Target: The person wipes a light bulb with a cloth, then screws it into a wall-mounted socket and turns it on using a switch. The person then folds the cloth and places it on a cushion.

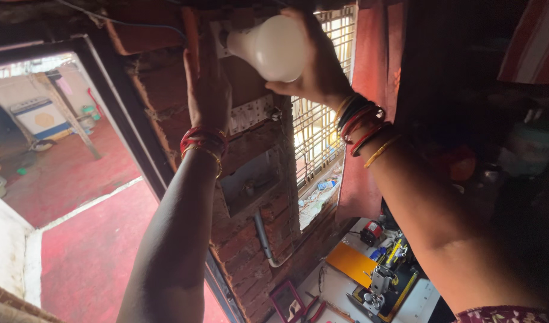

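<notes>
White, rounded plastic light bulb (274, 46) sits cupped in the right hand (313, 66), its neck at a wall holder (223, 37) high on the brick pillar (250, 233). Left hand (207, 90) lies flat beside it, grasping nothing. Seating appears underway; next likely needs steady turning.

Smooth matt white bulb (273, 46); rough brick wall (250, 239); glossy bangles (361, 125).
</notes>
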